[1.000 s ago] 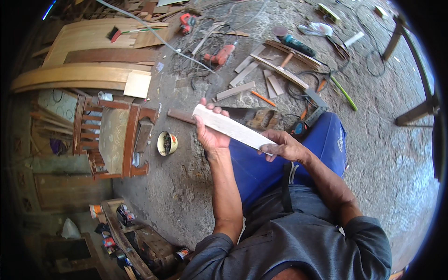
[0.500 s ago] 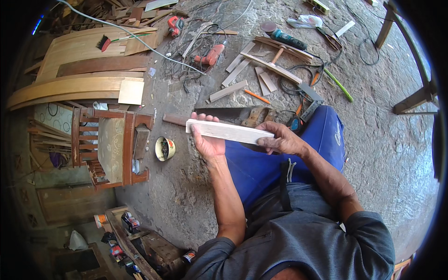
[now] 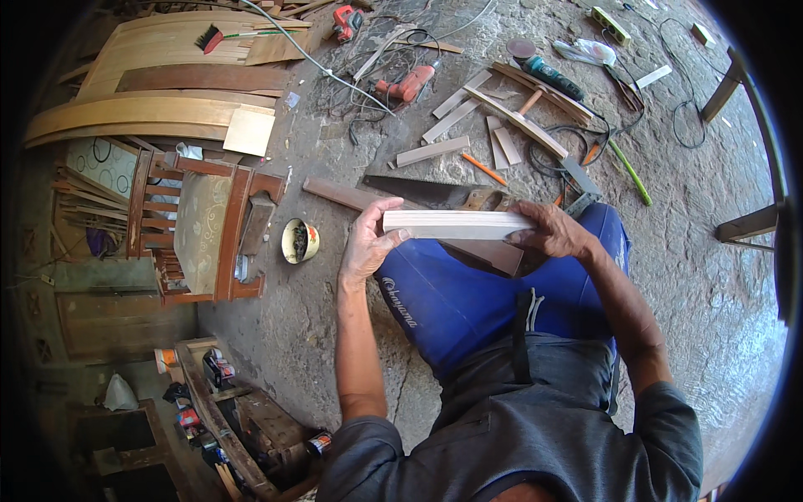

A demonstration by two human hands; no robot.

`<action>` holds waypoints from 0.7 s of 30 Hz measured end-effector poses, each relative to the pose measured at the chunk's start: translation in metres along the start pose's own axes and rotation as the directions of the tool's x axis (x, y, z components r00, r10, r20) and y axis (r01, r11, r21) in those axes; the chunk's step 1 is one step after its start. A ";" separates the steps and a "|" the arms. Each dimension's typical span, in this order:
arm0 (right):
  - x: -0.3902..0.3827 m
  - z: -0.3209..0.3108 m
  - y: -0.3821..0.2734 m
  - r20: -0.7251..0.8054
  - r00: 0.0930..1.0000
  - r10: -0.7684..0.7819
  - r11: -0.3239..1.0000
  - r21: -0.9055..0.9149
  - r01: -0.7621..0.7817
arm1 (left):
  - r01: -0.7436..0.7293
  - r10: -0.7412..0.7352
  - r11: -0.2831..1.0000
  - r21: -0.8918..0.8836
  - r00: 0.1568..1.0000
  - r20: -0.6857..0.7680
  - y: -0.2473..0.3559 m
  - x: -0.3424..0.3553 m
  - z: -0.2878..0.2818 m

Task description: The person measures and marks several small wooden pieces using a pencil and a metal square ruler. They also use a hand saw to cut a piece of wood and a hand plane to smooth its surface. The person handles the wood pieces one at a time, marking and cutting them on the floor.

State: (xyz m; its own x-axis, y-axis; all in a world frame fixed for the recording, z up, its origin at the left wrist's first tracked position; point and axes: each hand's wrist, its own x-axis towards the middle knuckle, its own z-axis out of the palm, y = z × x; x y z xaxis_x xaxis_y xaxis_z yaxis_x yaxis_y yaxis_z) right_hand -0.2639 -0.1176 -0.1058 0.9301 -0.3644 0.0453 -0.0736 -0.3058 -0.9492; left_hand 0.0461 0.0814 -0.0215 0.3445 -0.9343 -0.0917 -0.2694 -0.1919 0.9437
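Observation:
A pale wooden strip (image 3: 456, 224) is held level above my thighs, with fine lengthwise lines along its upper edge; I cannot tell whether these are grooves or several thin strips stacked. My left hand (image 3: 368, 243) grips its left end, thumb in front and fingers behind. At the right end, my right hand (image 3: 554, 231) closes around the wood with the thumb on the near face. Beyond the strip lies a handsaw (image 3: 418, 189) on the floor, partly hidden at its handle. A long brown board (image 3: 335, 193) passes behind my left hand and shows again below the strip.
Short wooden pieces (image 3: 433, 151), an orange pencil (image 3: 485, 169), a hammer (image 3: 530, 102), a teal angle grinder (image 3: 548, 78) and a red drill (image 3: 408, 84) with cords lie farther off. On the left stand a floral bowl (image 3: 300, 241) and a wooden chair (image 3: 226, 234). A metal square (image 3: 579, 177) lies by my right knee.
The strip has turned to show its lined edge and shifted right. My left hand has gone from an open palm beneath it to gripping its end. My view has shifted slightly.

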 end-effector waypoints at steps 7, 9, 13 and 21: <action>0.039 -0.024 0.009 0.002 0.980 -0.198 0.915 -0.357 0.186 | -0.181 0.054 0.710 0.680 0.977 0.204 0.015 0.024 0.004; 0.047 -0.025 0.010 -0.023 0.975 -0.223 0.907 -0.372 0.199 | -0.250 0.085 0.567 0.785 0.965 0.246 0.016 0.029 0.007; 0.064 -0.025 0.000 0.038 0.984 -0.175 0.877 -0.447 0.174 | -0.304 0.050 0.469 0.829 0.946 0.319 0.014 0.039 0.019; 0.113 0.005 0.022 0.106 0.969 -0.224 0.854 -0.457 0.248 | -0.231 -0.010 0.664 0.711 0.948 0.318 -0.033 0.073 0.025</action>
State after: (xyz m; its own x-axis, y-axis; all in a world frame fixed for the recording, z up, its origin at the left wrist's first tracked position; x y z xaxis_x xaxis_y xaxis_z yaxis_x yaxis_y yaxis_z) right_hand -0.1586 -0.1607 -0.1229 0.9558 -0.1912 0.2236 0.0029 -0.7538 -0.6571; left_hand 0.0571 0.0121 -0.0671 0.0430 -0.9793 -0.1978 -0.8979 -0.1248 0.4222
